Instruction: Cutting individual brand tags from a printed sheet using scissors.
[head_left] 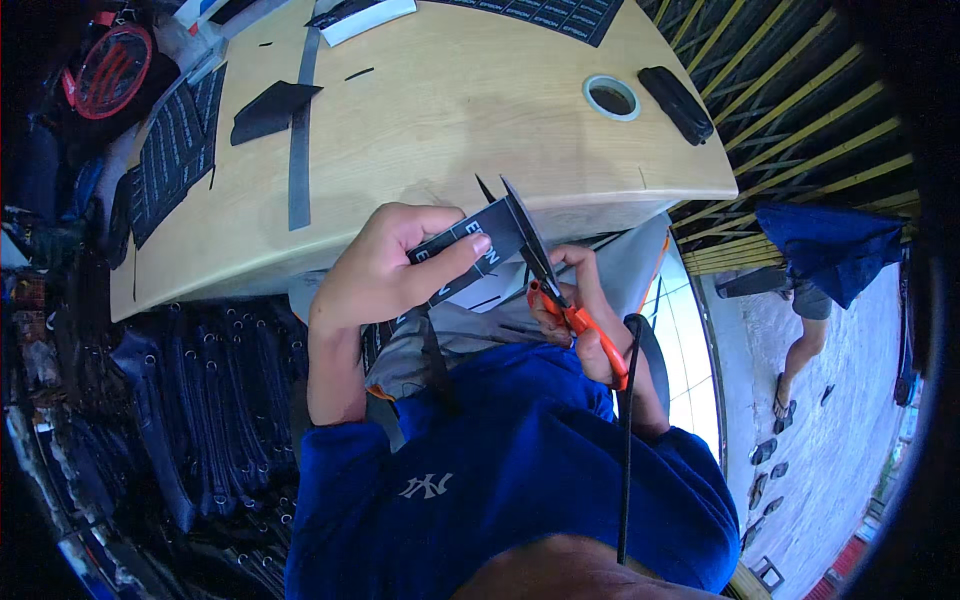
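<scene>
My left hand (pixel 395 265) is closed on a dark strip of sheet material (pixel 508 232) with pale printing, its thumb pressed on the printed face. In my right hand (pixel 585 320) is a pair of scissors (pixel 578 322) with orange handles, my fingers wrapped round the grips. The scissors' blades point up and away from me, parted at the tips, and lie along the right end of the strip. Whether they bite into the material I cannot tell. Both hands are held over my lap, just in front of the table's near edge.
The wooden table (pixel 450 120) has a round hole with a pale rim (pixel 611 98). On it lie a black case (pixel 676 105), a dark offcut (pixel 272 112), a grey strip (pixel 300 170) and printed sheets (pixel 180 150). Dark straps with rings (pixel 215 400) hang at left. Another person's leg (pixel 806 350) shows at right.
</scene>
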